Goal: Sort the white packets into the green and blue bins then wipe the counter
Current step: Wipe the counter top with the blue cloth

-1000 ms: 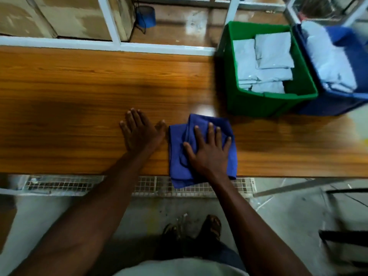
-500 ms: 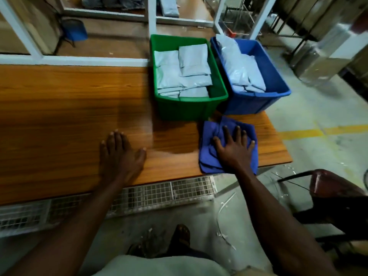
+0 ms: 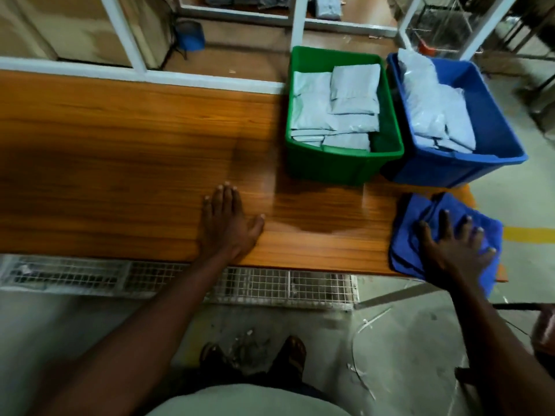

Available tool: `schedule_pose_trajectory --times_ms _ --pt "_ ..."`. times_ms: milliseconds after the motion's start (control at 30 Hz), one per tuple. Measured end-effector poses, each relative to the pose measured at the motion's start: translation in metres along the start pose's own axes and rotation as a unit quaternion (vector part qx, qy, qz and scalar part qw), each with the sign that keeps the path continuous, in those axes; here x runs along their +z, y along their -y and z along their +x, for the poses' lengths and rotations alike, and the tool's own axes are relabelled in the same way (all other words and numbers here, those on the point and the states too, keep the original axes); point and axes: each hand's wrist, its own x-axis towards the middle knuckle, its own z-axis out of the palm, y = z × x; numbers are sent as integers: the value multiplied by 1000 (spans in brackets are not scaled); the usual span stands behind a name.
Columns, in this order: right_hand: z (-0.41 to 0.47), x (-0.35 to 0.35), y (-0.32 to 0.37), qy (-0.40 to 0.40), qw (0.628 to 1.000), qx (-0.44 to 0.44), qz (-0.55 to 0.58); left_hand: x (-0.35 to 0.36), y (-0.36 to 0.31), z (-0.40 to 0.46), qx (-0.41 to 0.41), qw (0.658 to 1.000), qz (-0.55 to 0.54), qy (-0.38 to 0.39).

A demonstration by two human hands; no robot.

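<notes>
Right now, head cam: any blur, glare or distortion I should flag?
Head view: motion blur smears the counter grain and the right hand on the blue cloth; faint sheen beside the left hand; wide-angle bowing tilts the green bin and blue bin; dim overall.

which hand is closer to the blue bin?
Right. The right hand presses the cloth just in front of the blue bin; the left hand lies flat, well left.

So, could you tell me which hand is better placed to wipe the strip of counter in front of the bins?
The right hand: it already presses flat on the blue cloth at the counter's right end, just before the blue bin. The left hand rests bare on the wood, away from the cloth.
</notes>
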Motion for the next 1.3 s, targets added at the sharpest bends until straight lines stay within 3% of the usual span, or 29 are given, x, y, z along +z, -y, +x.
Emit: schedule_pose_trajectory --times_ms 167,333,500,633,867,1300 --pt "-89 28 79 0 993 -114 -8 -1 9 -3 10 999 -29 8" --pt "-168 52 173 -3 963 -269 -28 -7 54 -14 1 998 -57 -4" --pt "-215 66 253 -16 915 -402 -39 -13 150 -20 -52 996 -58 -47" --pt "-243 75 311 -6 870 -489 -64 -22 231 -21 -103 992 -55 -41" --pt "-297 85 415 32 808 -581 -91 -37 334 -14 -183 980 -61 -41" --pt "-426 122 631 47 753 -653 -65 -61 548 -3 -278 955 -73 -69"
